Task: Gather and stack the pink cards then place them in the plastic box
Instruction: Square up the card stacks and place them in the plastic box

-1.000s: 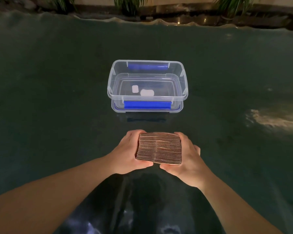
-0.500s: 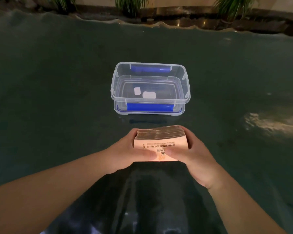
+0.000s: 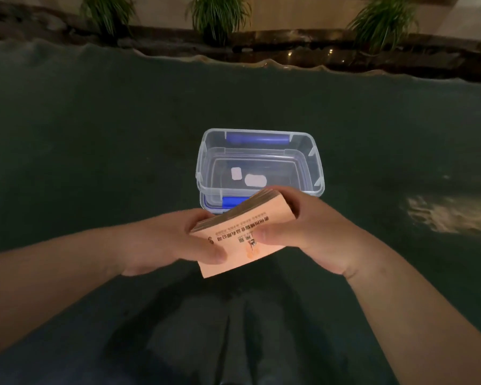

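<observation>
A thick stack of pink cards with black print on its top face is held between both hands, tilted with its right end raised. My left hand grips the stack's left side, thumb on top. My right hand grips the right end, thumb on the top card. Just beyond the stack stands the clear plastic box with blue clips, open-topped, two white labels showing through its bottom. The stack's far corner overlaps the box's near wall in the view.
The box rests on a dark green cloth-covered table. A pale light patch lies on the cloth at the right. Potted plants and a dark ledge run along the far edge.
The stack has turned from edge-up to face-up, then lifted and tilted towards the box. Both hands moved forward with it and the view moved closer to the box.
</observation>
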Demonstrator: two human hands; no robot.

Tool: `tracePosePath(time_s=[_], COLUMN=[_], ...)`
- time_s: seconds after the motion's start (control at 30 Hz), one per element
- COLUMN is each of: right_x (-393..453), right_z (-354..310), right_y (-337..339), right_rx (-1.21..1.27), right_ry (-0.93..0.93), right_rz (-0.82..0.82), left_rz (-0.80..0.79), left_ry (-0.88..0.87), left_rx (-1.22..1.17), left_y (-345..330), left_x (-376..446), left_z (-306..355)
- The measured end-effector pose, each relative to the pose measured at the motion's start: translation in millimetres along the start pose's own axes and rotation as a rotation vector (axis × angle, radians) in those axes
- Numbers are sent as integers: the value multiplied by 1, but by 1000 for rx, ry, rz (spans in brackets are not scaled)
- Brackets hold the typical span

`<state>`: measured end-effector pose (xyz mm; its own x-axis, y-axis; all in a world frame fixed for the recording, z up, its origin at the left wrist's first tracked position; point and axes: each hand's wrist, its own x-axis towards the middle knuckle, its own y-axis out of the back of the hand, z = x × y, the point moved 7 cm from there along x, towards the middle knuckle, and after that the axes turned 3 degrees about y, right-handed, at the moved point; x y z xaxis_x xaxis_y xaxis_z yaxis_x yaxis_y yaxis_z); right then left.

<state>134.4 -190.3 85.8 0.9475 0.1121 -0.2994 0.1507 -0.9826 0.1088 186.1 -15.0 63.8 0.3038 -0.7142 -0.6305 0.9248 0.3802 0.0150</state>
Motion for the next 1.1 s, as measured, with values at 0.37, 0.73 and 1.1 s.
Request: tracePosePath(time_s=[0.37, 0.73, 1.1], right_x=[81, 163, 177], right_z=[-35, -40, 10], right_y=[55, 97, 66], right_rx=[75, 220, 344], right_ry=[3, 14, -64], right_rz=[-161, 14, 251], left_rz=[-233, 112, 172], left_ry=[53, -4, 89], left_rx=[-82, -69, -131], left_y=[59, 98, 93], left_x=[33, 109, 140], left_z=[68, 87, 76])
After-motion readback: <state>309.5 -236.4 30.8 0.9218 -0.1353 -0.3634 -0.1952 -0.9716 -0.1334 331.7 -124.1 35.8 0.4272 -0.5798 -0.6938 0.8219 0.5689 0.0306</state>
